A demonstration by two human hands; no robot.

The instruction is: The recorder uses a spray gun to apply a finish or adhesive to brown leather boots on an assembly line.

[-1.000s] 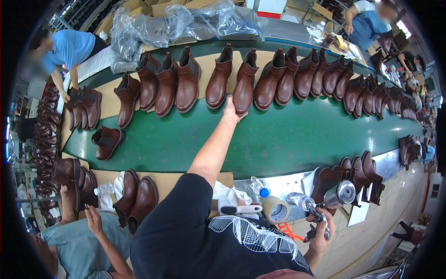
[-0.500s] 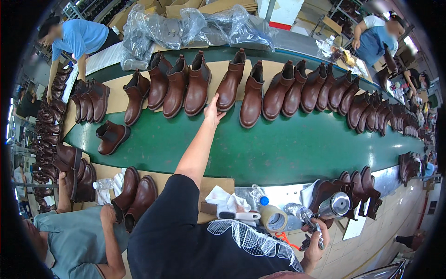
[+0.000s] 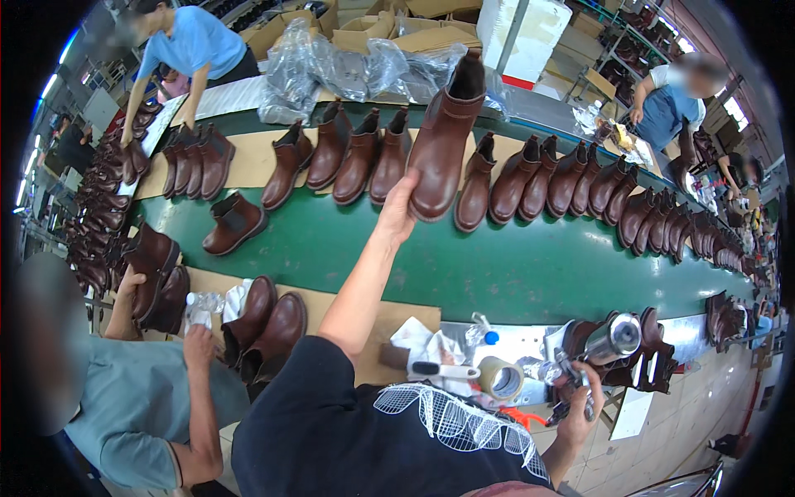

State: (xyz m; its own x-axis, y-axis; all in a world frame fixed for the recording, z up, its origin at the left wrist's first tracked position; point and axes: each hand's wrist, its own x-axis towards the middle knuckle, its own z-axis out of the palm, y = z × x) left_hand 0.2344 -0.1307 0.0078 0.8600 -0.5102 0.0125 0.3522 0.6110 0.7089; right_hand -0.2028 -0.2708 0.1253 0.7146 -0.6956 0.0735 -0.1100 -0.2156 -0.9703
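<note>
Raised since the earlier frame, a brown boot [image 3: 447,149], best kept steady, is clasped by the toe in the left hand [image 3: 400,207], the right hand [image 3: 577,424] gripping a spray gun [image 3: 570,379].

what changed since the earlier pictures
The left hand let go of one boot, moved left to the next boot and lifted it off the green table. The right hand still holds the spray gun; the boots farther right stay lined up.
</note>
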